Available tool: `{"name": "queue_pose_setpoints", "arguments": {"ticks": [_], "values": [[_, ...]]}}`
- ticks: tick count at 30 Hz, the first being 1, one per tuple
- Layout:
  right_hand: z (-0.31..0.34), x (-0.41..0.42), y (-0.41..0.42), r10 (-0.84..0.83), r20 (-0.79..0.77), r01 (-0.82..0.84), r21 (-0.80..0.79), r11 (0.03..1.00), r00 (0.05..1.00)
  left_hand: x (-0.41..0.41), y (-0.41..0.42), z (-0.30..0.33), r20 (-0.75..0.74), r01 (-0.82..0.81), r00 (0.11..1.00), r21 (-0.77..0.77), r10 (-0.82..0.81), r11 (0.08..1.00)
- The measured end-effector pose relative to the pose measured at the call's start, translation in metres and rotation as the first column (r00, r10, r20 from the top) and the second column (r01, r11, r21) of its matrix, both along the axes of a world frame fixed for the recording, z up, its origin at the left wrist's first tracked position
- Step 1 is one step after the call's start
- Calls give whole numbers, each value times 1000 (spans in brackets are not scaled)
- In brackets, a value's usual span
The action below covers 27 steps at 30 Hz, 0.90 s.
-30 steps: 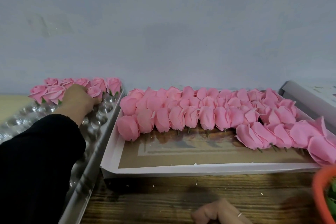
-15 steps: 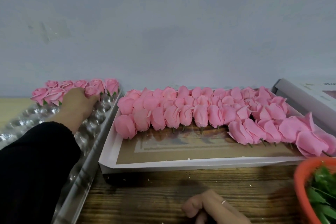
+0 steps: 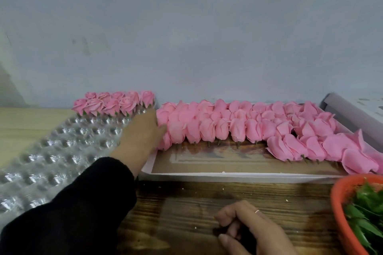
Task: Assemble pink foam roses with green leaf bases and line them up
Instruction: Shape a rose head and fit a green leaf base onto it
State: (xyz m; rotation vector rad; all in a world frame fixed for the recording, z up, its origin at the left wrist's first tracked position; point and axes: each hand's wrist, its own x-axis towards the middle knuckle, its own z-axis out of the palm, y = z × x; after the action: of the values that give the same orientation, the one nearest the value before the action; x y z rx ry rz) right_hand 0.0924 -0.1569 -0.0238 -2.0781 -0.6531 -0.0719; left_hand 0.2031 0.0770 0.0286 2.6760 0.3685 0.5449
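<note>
Blocking the end rosebud (image 3: pixel 165 141), apparently: left hand (image 3: pixel 143 132).

No text, label or number can be read anywhere.
</note>
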Motion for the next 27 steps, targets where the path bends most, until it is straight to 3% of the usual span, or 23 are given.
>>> {"name": "queue_pose_setpoints", "arguments": {"ticks": [4,6,9,12,17,20,25,27], "values": [[-3,1,-2,11,4,-11,4,1000,1000,-3,-12,-7,-142,-23,989,111,38,994],[-4,1,-2,22,2,-22,11,1000,1000,-1,-18,-9,-183,-67,976,245,114,967],[-4,1,-2,29,-11,-29,13,999,1000,3,-20,-14,-189,-88,966,404,177,911],[-5,1,-3,29,-8,-29,-13,999,1000,5,-20,-19,-168,-67,974,439,155,896],[-3,1,-6,45,-21,-46,-51,998,999,3,-18,-22,-125,-60,988,199,86,978],[0,-1,-7,55,-72,-57,-31,998,996,-5,-16,-18,-16,-40,999,-73,39,997],[2,-5,-10,49,-136,-36,92,995,990,-34,-29,-2,249,61,968,-381,39,923],[5,-7,-10,41,-188,-9,167,986,981,-57,-45,0,330,154,944,-501,24,852]]}}
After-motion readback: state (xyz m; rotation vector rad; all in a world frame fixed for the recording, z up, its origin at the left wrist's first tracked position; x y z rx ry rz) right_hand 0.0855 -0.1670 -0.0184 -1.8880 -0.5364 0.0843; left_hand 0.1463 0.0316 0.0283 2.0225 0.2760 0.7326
